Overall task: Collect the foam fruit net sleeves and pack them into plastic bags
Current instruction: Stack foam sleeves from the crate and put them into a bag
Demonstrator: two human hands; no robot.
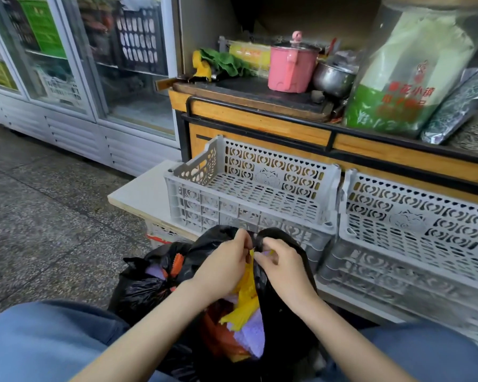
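Observation:
A black plastic bag (282, 307) stands open between my knees, stuffed with yellow foam net sleeves (244, 301), purple ones (249, 337) and orange ones (221, 337). My left hand (224, 266) pinches the bag's left handle at the top, with a yellow sleeve poking up beside its fingers. My right hand (283, 263) grips the right handle close to it. The two hands almost touch above the bag's mouth. To the left lies a second black bag (144, 288), knotted shut, with orange and purple foam showing at its knot.
Two grey perforated crates (249, 188) (414, 213) sit on a low white board (141, 194) in front of me. Behind them a wooden counter (260, 119) carries a pink pot, a steel pot and bags. Glass-door fridges (94, 64) stand left, beside stone floor.

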